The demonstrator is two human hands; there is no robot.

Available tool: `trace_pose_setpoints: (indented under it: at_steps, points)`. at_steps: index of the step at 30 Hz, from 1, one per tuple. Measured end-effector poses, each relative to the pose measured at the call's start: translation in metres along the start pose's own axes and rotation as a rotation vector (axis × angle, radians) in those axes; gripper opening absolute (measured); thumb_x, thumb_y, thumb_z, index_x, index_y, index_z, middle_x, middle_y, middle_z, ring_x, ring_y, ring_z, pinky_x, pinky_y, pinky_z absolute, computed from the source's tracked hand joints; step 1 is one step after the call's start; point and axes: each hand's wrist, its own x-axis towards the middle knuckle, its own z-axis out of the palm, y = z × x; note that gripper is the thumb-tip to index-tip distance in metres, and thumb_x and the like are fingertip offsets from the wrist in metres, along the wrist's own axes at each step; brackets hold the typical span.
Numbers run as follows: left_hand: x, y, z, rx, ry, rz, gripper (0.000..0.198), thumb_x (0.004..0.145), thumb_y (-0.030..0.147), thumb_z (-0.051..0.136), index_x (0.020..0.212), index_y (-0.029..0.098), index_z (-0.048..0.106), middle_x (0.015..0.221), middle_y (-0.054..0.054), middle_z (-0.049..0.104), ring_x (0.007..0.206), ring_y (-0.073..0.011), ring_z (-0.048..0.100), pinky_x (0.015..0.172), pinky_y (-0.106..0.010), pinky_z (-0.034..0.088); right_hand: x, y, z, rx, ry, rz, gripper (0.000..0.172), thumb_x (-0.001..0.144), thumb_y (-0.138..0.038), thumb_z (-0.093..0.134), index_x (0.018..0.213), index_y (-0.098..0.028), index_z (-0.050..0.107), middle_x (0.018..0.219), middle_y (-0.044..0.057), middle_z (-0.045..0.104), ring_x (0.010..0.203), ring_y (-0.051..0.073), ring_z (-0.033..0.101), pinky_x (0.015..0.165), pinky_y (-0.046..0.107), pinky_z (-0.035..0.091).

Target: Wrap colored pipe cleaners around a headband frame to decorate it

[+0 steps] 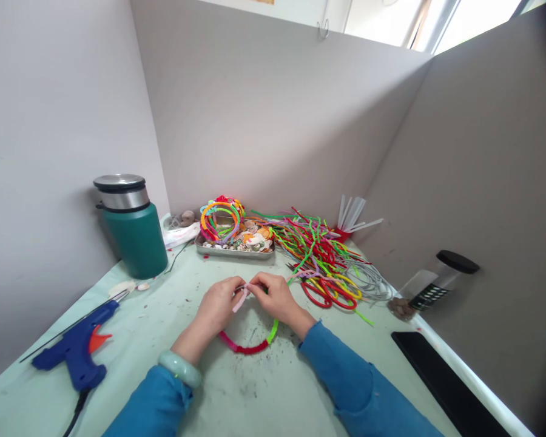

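Observation:
Both hands meet above the middle of the table on a hoop [252, 349] wrapped in magenta, red and lime-green fuzzy pipe cleaner. A short end of pale pink pipe cleaner [240, 300] hangs down between the fingertips, at the hoop's far side. My left hand [219, 301], with a pale green bangle at the wrist, is closed in a pinch on the hoop. Thumb and fingers of my right hand [275, 295] pinch the pink pipe cleaner where it meets the hoop. The fingers hide that part of the hoop.
Left are a blue glue gun [84, 346] and a green flask [136, 237]. A metal tray [236, 253] holds shells and finished hoops [221, 220]. Right lie pipe cleaners [316, 243], red-handled scissors [330, 294], grey wire [370, 280], a tilted jar [430, 291] and a black slab [441, 379].

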Motion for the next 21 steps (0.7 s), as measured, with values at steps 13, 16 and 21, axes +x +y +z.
trace_pose_setpoints:
  at_steps: [13, 16, 21]
  points:
    - [0.0043, -0.0047, -0.002, -0.236, -0.02, -0.152, 0.033, 0.075, 0.04, 0.045, 0.055, 0.018, 0.057, 0.05, 0.002, 0.052, 0.051, -0.0119, 0.047, 0.052, -0.021, 0.031, -0.0004, -0.0017, -0.0007, -0.01, -0.04, -0.061, 0.015, 0.082, -0.024, 0.05, 0.07, -0.016, 0.057, 0.064, 0.0, 0.057, 0.06, 0.011, 0.049, 0.057, 0.021, 0.034]
    - [0.0043, -0.0046, -0.0014, -0.302, -0.048, -0.198, 0.036, 0.074, 0.043, 0.044, 0.053, 0.017, 0.057, 0.044, 0.003, 0.046, 0.045, -0.0104, 0.041, 0.047, -0.021, 0.028, -0.0006, -0.0021, -0.0003, -0.011, -0.045, -0.047, 0.015, 0.082, -0.023, 0.05, 0.07, -0.017, 0.058, 0.065, 0.0, 0.058, 0.06, 0.011, 0.05, 0.057, 0.021, 0.034]
    - [0.0042, -0.0051, -0.0002, -0.431, -0.096, -0.294, 0.044, 0.076, 0.05, 0.039, 0.054, 0.016, 0.055, 0.034, 0.007, 0.032, 0.034, -0.0083, 0.031, 0.039, -0.02, 0.022, -0.0007, -0.0032, 0.0002, 0.026, -0.038, -0.006, 0.01, 0.08, -0.024, 0.052, 0.079, -0.017, 0.059, 0.071, 0.001, 0.06, 0.064, 0.012, 0.052, 0.06, 0.022, 0.036]
